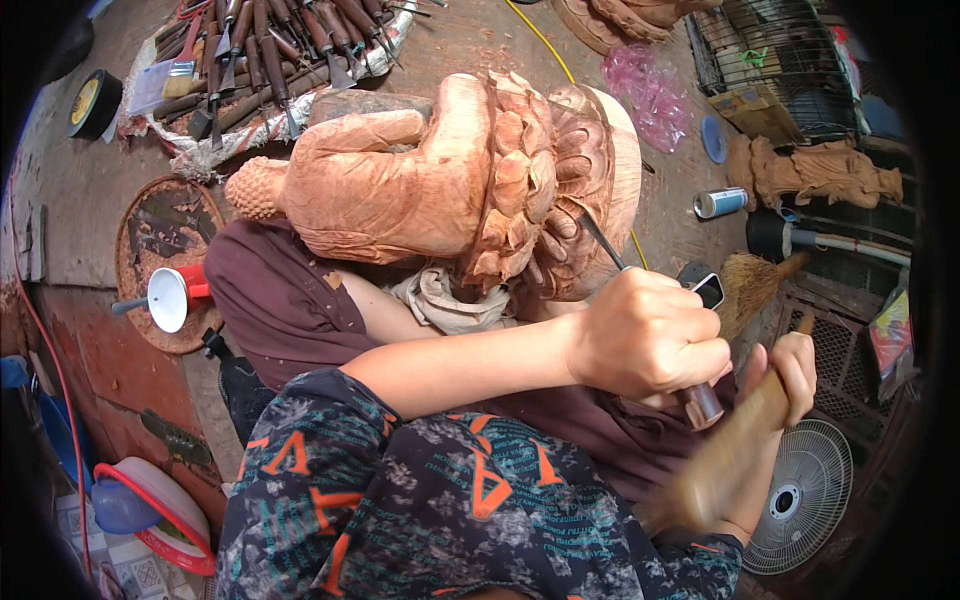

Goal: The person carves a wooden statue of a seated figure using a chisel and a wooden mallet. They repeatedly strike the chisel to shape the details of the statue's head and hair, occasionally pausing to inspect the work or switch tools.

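Observation:
A carved wooden seated figure (390, 200) lies on its side across my lap, its curly head to the left and its petal-ringed base (585, 190) to the right. My left hand (655, 335) is wrapped round a wood chisel (603, 240). The blade tip meets the carved petals of the base, and the handle's butt points back toward me. My right hand (793, 375) grips a wooden mallet (740, 435), smeared by motion. The mallet is close to the chisel's butt; whether they touch I cannot tell. A pale cloth (455, 298) is bunched under the figure.
Many chisels (270, 50) and brushes lie on a sack at the far left. A round tray (125, 250) holds a red-and-white mug (170, 300). To the right are a can (720, 203), another carving (820, 175), a broom (755, 285) and a fan (800, 495). Pink plastic (648, 95) lies beyond the base.

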Demonstrator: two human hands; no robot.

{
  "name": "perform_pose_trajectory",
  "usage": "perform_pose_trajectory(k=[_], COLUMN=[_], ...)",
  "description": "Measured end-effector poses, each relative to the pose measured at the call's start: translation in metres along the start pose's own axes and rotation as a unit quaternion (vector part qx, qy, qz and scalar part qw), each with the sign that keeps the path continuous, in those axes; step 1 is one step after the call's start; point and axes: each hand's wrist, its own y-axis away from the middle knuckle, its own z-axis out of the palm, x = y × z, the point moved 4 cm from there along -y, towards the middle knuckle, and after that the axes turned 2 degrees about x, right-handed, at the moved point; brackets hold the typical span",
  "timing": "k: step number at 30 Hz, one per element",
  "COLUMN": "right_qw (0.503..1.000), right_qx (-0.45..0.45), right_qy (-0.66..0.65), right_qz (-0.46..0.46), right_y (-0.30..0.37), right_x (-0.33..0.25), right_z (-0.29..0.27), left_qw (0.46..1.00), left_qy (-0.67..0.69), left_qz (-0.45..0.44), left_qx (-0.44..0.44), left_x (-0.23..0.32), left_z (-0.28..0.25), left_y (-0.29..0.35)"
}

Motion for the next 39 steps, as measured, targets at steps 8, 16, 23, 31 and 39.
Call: perform_pose_trajectory(k=[8,16,23,31,39], right_qw=[0.996,0.991,0.968,0.991,0.982], right_qx=[-0.014,-0.061,0.014,-0.001,0.035], right_qy=[-0.015,-0.033,-0.143,-0.084,-0.153], right_qz=[0.081,0.119,0.206,0.1,0.11], right_y=[0.004,-0.002,0.011,0.001,0.002], right_x=[0.006,0.013,0.011,0.001,0.007], right_z=[0.006,0.004,0.007,0.003,0.004], left_qw=[0.997,0.995,0.995,0.995,0.991], left_qy=[-0.027,-0.046,-0.06,-0.029,-0.033], left_qz=[-0.058,-0.067,-0.03,-0.042,-0.055], left_qx=[0.048,0.059,0.073,0.091,0.115], left_x=[-0.009,-0.018,0.005,-0.004,-0.012], left_z=[-0.002,-0.006,0.002,-0.009,-0.011], left_y=[-0.01,-0.01,-0.005,-0.01,-0.008])
